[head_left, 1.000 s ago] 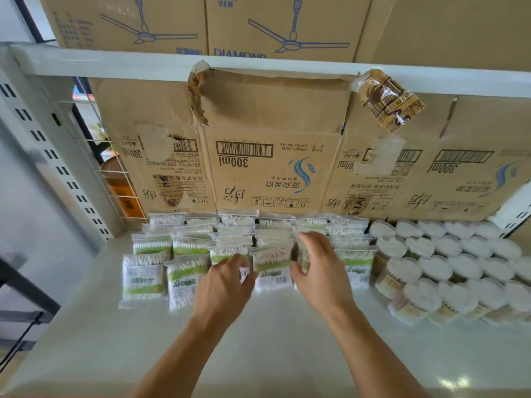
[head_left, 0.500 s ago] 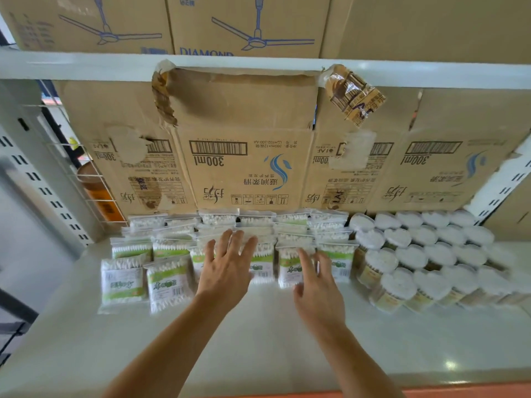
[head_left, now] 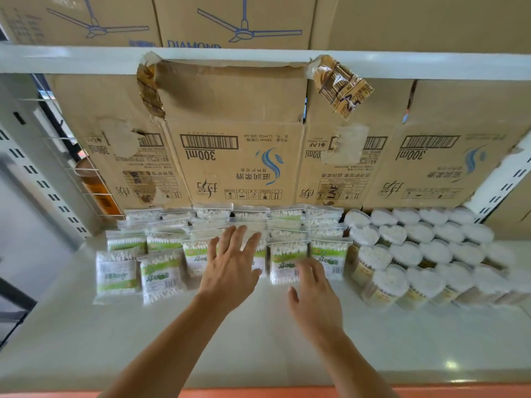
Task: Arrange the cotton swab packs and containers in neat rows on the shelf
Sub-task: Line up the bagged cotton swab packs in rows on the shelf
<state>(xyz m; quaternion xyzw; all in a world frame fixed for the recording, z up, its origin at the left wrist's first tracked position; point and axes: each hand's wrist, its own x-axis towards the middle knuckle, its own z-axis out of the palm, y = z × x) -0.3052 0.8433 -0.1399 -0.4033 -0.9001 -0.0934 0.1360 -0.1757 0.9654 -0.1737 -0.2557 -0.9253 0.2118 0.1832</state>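
Observation:
Several clear cotton swab packs (head_left: 161, 275) with green labels stand in rows on the white shelf (head_left: 258, 340), left and centre. Round swab containers (head_left: 385, 285) with white tops fill the right side in rows. My left hand (head_left: 230, 265) lies flat with spread fingers against a front-row pack in the middle and covers most of it. Just in front of the neighbouring pack (head_left: 284, 261) is my right hand (head_left: 313, 294), fingers loosely extended with the fingertips at its lower edge. Neither hand holds anything.
Upside-down cardboard boxes (head_left: 238, 156) line the back of the shelf. A white shelf board (head_left: 86, 58) above carries fan boxes (head_left: 235, 21). A wire divider (head_left: 94, 179) and a slotted upright (head_left: 34, 173) close the left side.
Both hands have let go of the packs and flattened out. The view has shifted slightly, and the right hand has drawn back a little towards me.

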